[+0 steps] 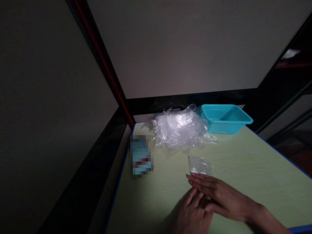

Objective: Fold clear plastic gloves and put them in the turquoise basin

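Note:
A small folded clear plastic bag (201, 165) lies flat on the table, its near edge hidden by my fingers. My right hand (225, 196) comes in from the lower right with its fingers stretched out and close together. Its fingertips are at the bag's near edge, and it crosses over part of the other hand. My left hand (193, 213) rests palm down at the bottom of the view, just short of the bag. Its fingers reach forward, apart, and their tips are partly covered by the right hand.
A heap of crumpled clear plastic bags (179, 128) lies at the table's back. Right of it stands a turquoise plastic basin (221, 126). A pixelated bluish packet (141, 156) is near the left edge of the pale table (255, 156). Walls border the left and back.

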Demonstrator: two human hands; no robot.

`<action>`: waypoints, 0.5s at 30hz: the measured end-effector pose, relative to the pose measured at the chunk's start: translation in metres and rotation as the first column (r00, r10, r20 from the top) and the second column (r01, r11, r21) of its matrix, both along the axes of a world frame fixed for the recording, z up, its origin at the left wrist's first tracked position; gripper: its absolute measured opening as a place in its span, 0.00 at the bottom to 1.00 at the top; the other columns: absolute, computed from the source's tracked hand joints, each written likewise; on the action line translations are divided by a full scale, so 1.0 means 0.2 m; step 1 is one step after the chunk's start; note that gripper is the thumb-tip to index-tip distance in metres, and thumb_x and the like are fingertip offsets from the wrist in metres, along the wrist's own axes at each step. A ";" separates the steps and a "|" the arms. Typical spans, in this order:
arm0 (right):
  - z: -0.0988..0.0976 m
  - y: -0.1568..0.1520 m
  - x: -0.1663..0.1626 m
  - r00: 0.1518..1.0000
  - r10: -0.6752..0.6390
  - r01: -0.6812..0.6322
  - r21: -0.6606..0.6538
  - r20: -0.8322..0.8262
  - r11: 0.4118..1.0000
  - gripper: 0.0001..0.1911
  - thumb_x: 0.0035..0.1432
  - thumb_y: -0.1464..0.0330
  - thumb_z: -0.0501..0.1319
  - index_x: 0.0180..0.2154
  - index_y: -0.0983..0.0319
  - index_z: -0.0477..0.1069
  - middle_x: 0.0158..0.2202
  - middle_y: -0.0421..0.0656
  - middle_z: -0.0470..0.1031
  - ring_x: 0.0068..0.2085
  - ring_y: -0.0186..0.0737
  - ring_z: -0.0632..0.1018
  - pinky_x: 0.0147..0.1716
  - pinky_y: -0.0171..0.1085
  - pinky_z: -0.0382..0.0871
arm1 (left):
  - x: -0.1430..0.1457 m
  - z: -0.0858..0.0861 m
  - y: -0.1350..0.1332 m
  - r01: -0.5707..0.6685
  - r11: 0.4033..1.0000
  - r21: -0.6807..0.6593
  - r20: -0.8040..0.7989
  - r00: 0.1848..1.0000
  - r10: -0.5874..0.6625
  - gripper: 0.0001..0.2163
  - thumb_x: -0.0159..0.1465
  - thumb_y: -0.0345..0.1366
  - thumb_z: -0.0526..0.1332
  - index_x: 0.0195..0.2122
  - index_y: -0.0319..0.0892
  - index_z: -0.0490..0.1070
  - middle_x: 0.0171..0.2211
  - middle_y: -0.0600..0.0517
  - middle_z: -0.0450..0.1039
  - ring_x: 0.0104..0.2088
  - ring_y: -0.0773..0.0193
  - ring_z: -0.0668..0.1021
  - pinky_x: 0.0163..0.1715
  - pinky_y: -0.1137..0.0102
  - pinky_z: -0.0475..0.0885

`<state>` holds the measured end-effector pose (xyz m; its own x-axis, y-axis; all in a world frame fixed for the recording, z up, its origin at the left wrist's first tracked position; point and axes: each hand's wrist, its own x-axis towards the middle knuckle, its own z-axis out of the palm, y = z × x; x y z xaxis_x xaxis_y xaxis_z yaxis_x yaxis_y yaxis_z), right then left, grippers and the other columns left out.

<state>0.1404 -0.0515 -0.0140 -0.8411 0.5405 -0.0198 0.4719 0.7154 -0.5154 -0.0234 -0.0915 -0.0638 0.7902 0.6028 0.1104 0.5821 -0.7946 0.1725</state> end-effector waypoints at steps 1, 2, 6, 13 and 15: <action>-0.01 0.02 0.01 1.000 0.018 -0.018 -0.003 -0.014 1.000 0.32 0.61 0.58 0.50 0.62 0.63 0.44 0.62 0.49 0.50 0.62 0.43 0.53 0.59 0.48 0.51 | 0.00 0.00 0.00 0.000 1.000 0.025 0.000 1.000 0.000 0.14 0.67 0.34 0.45 0.50 0.41 0.65 0.51 0.52 0.68 0.53 0.62 0.66 0.56 0.65 0.59; -0.03 0.03 0.02 0.999 0.036 -0.036 -0.004 -0.025 0.999 0.32 0.61 0.58 0.50 0.62 0.63 0.43 0.62 0.48 0.50 0.62 0.44 0.52 0.59 0.49 0.50 | 0.00 -0.01 -0.01 0.001 0.998 0.055 0.001 1.000 -0.001 0.14 0.68 0.35 0.45 0.49 0.40 0.65 0.49 0.51 0.69 0.52 0.62 0.67 0.55 0.64 0.60; -0.09 0.10 0.05 0.996 0.091 -0.090 0.018 -0.020 0.996 0.32 0.62 0.59 0.49 0.63 0.60 0.39 0.63 0.45 0.47 0.62 0.44 0.50 0.60 0.51 0.46 | 0.00 -0.03 -0.02 0.003 0.986 0.167 0.017 1.000 -0.006 0.14 0.67 0.33 0.46 0.50 0.39 0.63 0.45 0.52 0.71 0.49 0.62 0.70 0.53 0.64 0.61; -0.11 0.20 0.07 0.994 0.087 -0.093 0.093 0.068 0.991 0.32 0.62 0.59 0.48 0.63 0.60 0.38 0.64 0.44 0.43 0.63 0.43 0.47 0.60 0.50 0.45 | -0.02 -0.04 -0.02 0.007 0.952 0.305 0.030 0.999 -0.017 0.16 0.68 0.35 0.44 0.53 0.37 0.61 0.51 0.53 0.68 0.51 0.63 0.67 0.50 0.66 0.62; -0.12 0.23 0.08 0.993 0.078 -0.088 0.111 0.086 0.990 0.32 0.62 0.59 0.48 0.63 0.60 0.37 0.64 0.44 0.43 0.63 0.43 0.47 0.60 0.50 0.45 | -0.02 -0.03 -0.01 0.011 0.942 0.334 0.020 1.000 -0.019 0.16 0.68 0.35 0.43 0.53 0.37 0.61 0.53 0.53 0.66 0.53 0.63 0.66 0.50 0.66 0.62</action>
